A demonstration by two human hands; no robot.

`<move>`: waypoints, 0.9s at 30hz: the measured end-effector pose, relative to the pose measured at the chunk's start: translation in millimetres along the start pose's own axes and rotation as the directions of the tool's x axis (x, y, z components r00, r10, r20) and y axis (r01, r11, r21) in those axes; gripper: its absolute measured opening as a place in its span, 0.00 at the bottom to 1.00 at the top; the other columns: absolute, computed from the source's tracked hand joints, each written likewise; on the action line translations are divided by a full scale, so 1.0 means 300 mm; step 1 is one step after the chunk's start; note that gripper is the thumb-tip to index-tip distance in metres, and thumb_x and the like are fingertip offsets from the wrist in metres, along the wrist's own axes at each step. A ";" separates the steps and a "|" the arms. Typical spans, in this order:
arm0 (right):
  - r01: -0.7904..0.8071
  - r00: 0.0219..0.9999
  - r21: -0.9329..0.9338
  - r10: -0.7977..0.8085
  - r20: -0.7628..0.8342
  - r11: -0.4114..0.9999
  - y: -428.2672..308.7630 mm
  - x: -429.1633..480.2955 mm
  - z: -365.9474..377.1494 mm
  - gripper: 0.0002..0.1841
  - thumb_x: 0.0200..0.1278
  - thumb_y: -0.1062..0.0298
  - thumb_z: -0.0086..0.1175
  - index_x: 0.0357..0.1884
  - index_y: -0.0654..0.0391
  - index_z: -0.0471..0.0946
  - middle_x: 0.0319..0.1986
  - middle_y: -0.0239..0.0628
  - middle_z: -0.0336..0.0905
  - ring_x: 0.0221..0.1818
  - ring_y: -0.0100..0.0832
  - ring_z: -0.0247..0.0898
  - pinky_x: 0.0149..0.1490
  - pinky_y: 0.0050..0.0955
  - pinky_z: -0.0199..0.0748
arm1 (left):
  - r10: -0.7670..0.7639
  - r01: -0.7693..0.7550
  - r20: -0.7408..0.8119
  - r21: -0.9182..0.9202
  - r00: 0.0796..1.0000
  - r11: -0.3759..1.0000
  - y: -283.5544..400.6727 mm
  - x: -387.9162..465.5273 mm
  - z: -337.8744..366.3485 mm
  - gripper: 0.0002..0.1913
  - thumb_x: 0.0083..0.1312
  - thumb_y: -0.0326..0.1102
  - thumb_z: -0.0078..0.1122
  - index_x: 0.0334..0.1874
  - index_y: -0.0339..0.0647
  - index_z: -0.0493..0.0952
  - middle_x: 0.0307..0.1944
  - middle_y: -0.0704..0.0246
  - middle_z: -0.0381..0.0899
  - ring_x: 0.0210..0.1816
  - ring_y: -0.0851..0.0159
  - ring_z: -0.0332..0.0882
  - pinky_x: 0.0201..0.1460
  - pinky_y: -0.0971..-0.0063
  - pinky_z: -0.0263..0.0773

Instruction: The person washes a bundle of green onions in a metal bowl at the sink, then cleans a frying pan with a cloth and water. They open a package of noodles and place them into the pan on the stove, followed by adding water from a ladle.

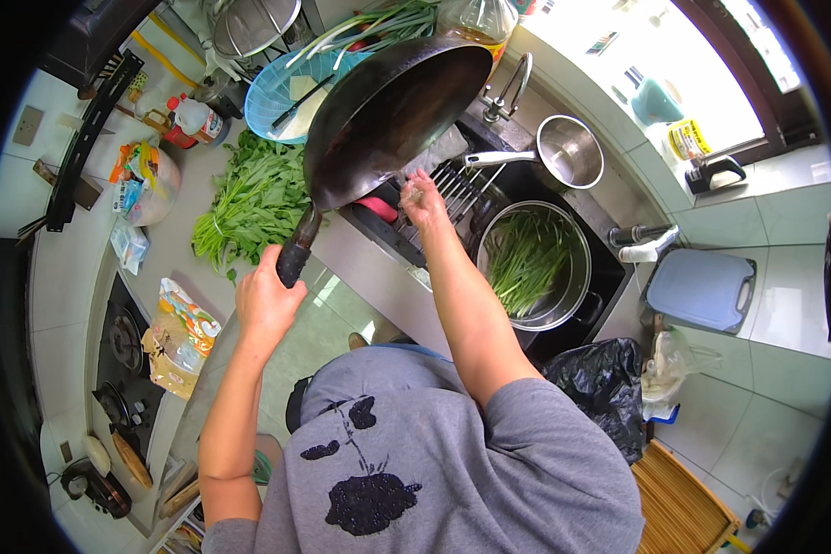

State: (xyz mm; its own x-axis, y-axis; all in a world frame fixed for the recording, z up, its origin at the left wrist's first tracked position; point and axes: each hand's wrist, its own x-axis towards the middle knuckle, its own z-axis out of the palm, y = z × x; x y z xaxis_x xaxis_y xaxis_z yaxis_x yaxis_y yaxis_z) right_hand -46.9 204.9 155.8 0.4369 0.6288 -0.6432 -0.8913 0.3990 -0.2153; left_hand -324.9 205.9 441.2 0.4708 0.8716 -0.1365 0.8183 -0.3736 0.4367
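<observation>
My left hand [266, 294] grips the black handle of a dark wok [398, 118], which is tilted on its side over the sink with its hollow facing right. Just below the wok's lower rim is my right hand [424, 201], palm up with fingers slightly curled. Something clear, like water, glints at that palm. Beneath the hands are a metal drain rack [450, 201] and a pink item [376, 208], partly hidden by the wok. A stainless pot [583, 305] to the right contains long green leafy stalks [526, 260].
A steel saucepan [571, 152] stands behind the pot, near the faucet [509, 97]. Left of the wok lie leafy greens [253, 201] and a blue basket [266, 104]. A gas hob [124, 339] is farther left. A black plastic bag [595, 388] hangs at right.
</observation>
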 end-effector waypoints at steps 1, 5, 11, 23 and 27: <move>-0.017 0.996 -0.036 0.020 0.083 0.999 -0.009 0.009 -0.029 0.18 0.65 0.76 0.47 0.57 0.52 0.66 0.41 0.35 0.70 0.26 0.25 0.65 0.27 0.22 0.69 | -0.004 0.004 -0.001 0.001 1.000 1.000 0.002 -0.003 0.002 0.21 0.46 0.33 0.60 0.45 0.43 0.73 0.26 0.54 0.80 0.31 0.46 0.79 0.35 0.54 0.72; -0.006 0.996 -0.241 0.027 0.081 0.970 -0.033 -0.034 -0.012 0.13 0.70 0.65 0.45 0.55 0.53 0.69 0.28 0.27 0.68 0.15 0.18 0.53 0.15 0.17 0.46 | -0.023 0.022 0.007 0.020 1.000 1.000 -0.001 -0.013 0.008 0.21 0.46 0.33 0.60 0.46 0.43 0.73 0.27 0.55 0.80 0.32 0.46 0.79 0.35 0.55 0.72; 0.070 0.996 -0.560 -0.085 -0.001 0.826 -0.060 -0.148 0.053 0.14 0.73 0.55 0.39 0.38 0.53 0.71 0.16 0.23 0.61 0.12 0.18 0.50 0.15 0.18 0.44 | -0.028 0.029 0.043 -0.020 0.999 0.999 -0.033 -0.041 0.003 0.22 0.46 0.34 0.61 0.47 0.42 0.73 0.27 0.56 0.80 0.32 0.47 0.80 0.36 0.56 0.72; 0.033 0.977 -0.702 -0.170 -0.125 0.711 -0.068 -0.197 -0.059 0.25 0.68 0.38 0.37 0.31 0.51 0.69 0.13 0.23 0.59 0.12 0.21 0.52 0.17 0.25 0.49 | -0.042 0.362 0.442 -0.673 0.896 0.645 -0.140 -0.140 -0.045 0.16 0.50 0.22 0.61 0.40 0.35 0.68 0.19 0.71 0.69 0.15 0.74 0.68 0.17 0.79 0.64; -0.071 0.997 -0.453 0.080 0.000 0.889 -0.254 -0.023 -0.164 0.41 0.62 0.26 0.31 0.60 0.54 0.63 0.50 0.39 0.71 0.49 0.38 0.68 0.52 0.43 0.67 | 0.093 0.461 0.575 -0.732 0.813 0.501 -0.163 -0.154 -0.061 0.17 0.50 0.21 0.59 0.40 0.36 0.66 0.19 0.68 0.71 0.15 0.71 0.70 0.17 0.78 0.65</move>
State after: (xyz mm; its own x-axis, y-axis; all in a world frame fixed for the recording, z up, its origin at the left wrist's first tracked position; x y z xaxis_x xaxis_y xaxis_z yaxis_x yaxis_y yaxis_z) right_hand 11.9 137.4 140.5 0.3644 0.6586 -0.6584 -0.8780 0.0073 -0.4786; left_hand -392.7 189.7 442.3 0.6482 0.4915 -0.5817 0.3856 0.4468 0.8073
